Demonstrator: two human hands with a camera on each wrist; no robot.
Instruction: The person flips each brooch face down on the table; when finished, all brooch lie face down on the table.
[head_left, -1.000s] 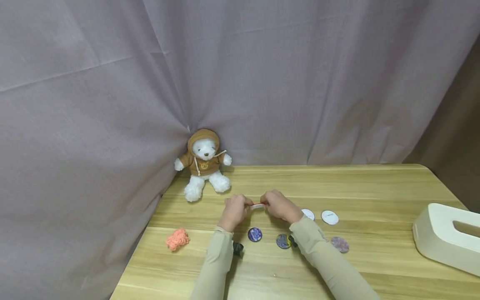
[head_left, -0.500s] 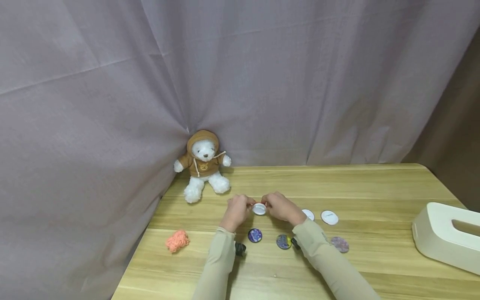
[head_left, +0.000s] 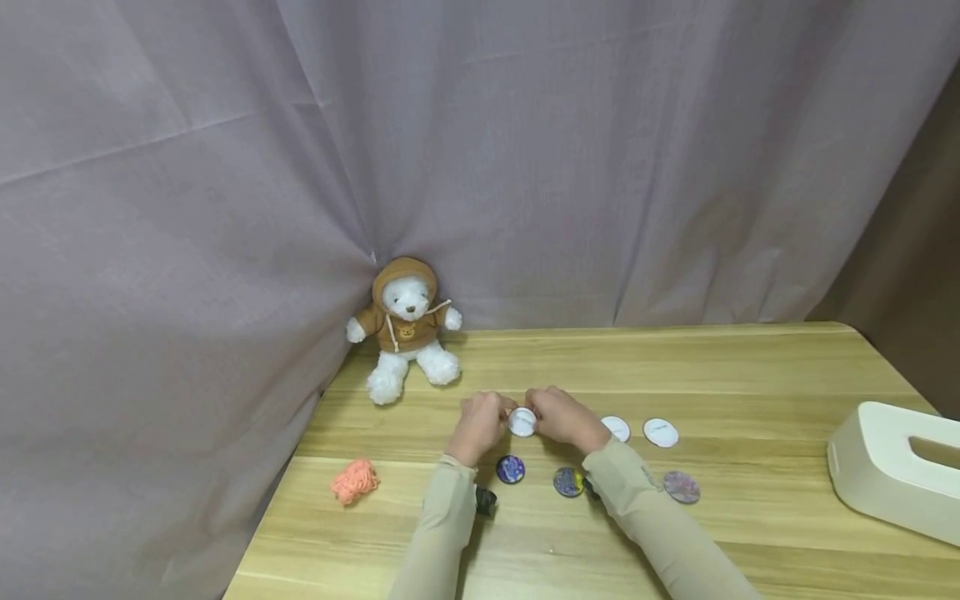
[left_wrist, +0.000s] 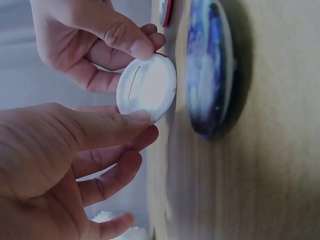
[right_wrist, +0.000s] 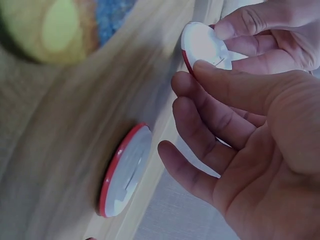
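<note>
Both hands pinch one round button badge, its white back [head_left: 522, 422] turned up toward the head camera. In the left wrist view, my left hand [left_wrist: 75, 155] has thumb and forefinger on one edge of the badge [left_wrist: 145, 90], with its other fingers loosely bent. On the opposite edge, my right hand [right_wrist: 255, 115] holds it between thumb and fingers. A thin dark line crosses the white back, and a red rim shows at its side. Nearer the person lie a blue swirl-patterned badge [head_left: 511, 469] and a blue-and-yellow one [head_left: 568, 482].
Right of the hands are two white-backed badges [head_left: 616, 429] [head_left: 661, 432] and a pinkish-purple badge [head_left: 682, 487]. A white tissue box [head_left: 892, 475] stands at the right. Coral yarn [head_left: 355, 482] lies left, and a teddy bear [head_left: 407, 333] in a brown hoodie sits behind.
The held badge has tilted from edge-on to showing its white back to the head camera. Both hands have shifted slightly right and toward the person, still pinching it.
</note>
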